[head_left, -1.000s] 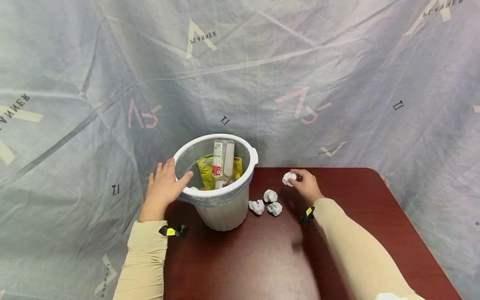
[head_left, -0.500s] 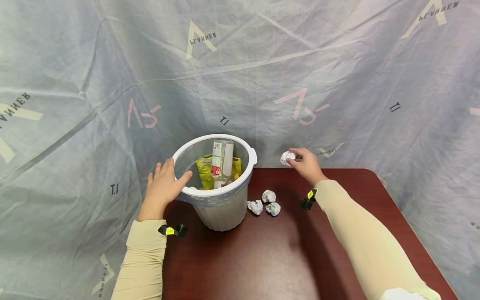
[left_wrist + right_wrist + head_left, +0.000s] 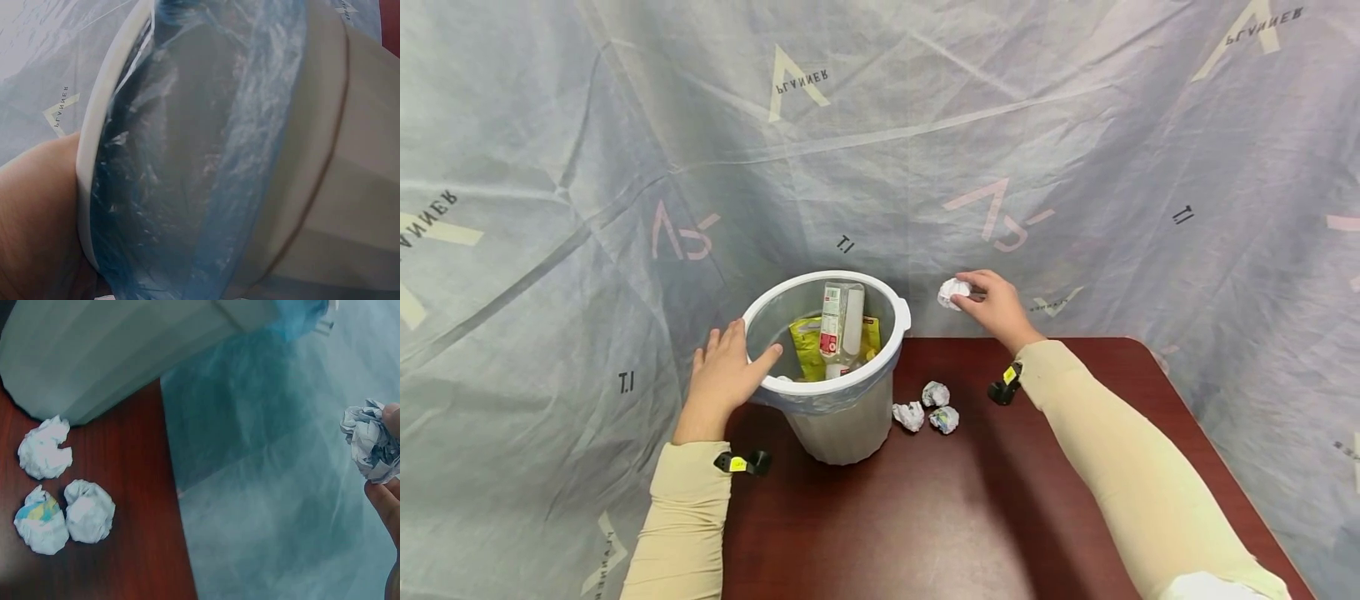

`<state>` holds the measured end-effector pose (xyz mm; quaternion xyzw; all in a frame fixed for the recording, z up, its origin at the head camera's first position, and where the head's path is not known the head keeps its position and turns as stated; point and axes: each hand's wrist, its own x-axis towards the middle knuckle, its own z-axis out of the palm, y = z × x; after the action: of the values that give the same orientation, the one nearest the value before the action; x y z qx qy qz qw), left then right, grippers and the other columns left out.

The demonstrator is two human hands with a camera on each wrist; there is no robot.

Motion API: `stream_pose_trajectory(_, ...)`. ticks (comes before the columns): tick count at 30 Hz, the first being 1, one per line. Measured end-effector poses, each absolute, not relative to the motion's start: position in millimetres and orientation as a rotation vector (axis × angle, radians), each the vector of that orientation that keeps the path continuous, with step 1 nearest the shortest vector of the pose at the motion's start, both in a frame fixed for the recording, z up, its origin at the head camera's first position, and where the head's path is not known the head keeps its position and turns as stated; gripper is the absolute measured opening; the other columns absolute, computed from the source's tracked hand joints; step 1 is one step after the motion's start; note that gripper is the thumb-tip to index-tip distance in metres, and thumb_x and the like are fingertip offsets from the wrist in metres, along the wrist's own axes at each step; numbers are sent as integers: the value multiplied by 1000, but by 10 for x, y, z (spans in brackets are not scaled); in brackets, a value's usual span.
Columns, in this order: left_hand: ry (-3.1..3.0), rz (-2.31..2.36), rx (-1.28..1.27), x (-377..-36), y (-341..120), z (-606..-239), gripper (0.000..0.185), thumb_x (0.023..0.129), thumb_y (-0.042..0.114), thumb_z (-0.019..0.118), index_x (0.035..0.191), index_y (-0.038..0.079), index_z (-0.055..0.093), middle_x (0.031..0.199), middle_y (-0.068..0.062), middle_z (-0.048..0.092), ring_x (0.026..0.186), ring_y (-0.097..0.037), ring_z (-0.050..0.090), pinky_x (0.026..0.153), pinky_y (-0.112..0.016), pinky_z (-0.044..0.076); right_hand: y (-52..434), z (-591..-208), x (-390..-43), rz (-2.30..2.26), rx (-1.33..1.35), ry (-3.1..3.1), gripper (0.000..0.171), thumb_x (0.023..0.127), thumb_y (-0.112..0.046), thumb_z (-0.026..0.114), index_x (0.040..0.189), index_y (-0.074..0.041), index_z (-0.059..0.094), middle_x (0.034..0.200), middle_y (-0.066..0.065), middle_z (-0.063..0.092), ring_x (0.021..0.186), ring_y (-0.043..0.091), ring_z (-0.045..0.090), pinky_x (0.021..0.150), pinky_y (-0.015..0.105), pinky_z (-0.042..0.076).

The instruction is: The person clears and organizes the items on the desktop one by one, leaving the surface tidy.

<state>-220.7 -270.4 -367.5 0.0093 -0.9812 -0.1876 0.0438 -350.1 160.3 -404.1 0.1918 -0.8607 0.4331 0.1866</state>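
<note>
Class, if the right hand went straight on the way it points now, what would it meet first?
Probably the grey curtain: in the head view, the line from the right hand, holding a paper ball, passes above the bin. Depth is unclear, so the bin is possible.

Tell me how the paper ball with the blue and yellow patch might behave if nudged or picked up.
The patched paper ball is probably light and slightly squashy, as it looks like crumpled paper. Its creases should give grip. Being lumpy rather than smooth, it would likely wobble more than roll, perhaps bumping the nearest white paper ball.
</note>
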Motion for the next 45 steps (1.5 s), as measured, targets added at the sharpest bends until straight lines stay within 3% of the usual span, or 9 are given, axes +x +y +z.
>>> stream_pose_trajectory(15, -3001, -568, 40, -2213, -2699, -3677, 102, 97, 71, 39, 161, -3, 10, 165, -27, 15, 152, -50, 2, 115, -71, 1, 1098, -3657, -3426, 1318, 700, -2290, 40, 88, -10, 80, 126, -1, 70, 121, 14, 65, 103, 25, 68, 90, 32, 57)
stream_pose_trajectory(19, -2994, -570, 32, -2221, -2697, -3678, 102, 96, 72, 39, 161, -3, 11, 165, -27, 16, 151, -50, 2, 115, -72, 2, 911, -3605, -3395, 1346, 739, -2273, 39, 88, -8, 79, 125, -1, 71, 122, 14, 64, 104, 27, 67, 90, 34, 57)
stream_pose_trajectory(30, -2993, -584, 34, -2207, -2694, -3689, 103, 96, 72, 39, 161, -2, 9, 165, -27, 15, 152, -50, 1, 115, -72, 1, 372, -3529, -3203, 1381, 880, -2367, 40, 92, -16, 77, 130, -7, 69, 123, 7, 63, 105, 19, 62, 93, 26, 54)
stream_pose_trajectory(45, -2990, -582, 22, -2199, -2708, -3696, 103, 97, 72, 39, 161, -3, 10, 165, -28, 15, 151, -51, 3, 115, -72, 1, 108, -3542, -3064, 1416, 1010, -2374, 40, 91, -18, 78, 129, -9, 70, 122, 5, 63, 111, 20, 61, 93, 31, 56)
